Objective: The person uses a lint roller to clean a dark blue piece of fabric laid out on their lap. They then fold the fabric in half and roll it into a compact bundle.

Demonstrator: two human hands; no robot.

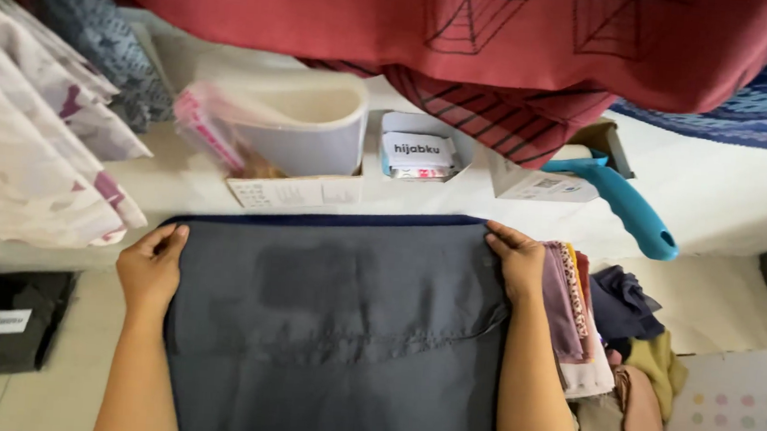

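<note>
Lying flat between both palms, the dark grey cloth (pixel 339 329) looks smooth, faintly creased, navy-edged beyond the fingertips. Left hand (pixel 151 267) and right hand (pixel 517 263) press its sides, fingers together.

- One dark grey folded cloth (pixel 339 329) is counted.
- Two hands are counted on it: left hand (pixel 151 267), right hand (pixel 517 263).
- One blue-handled tool (pixel 623 203) is noted.
- One black packaged garment (pixel 7 320) is noted.
- One stack of folded cloths (pixel 579 319) is recorded, number of pieces indeterminable.
</note>
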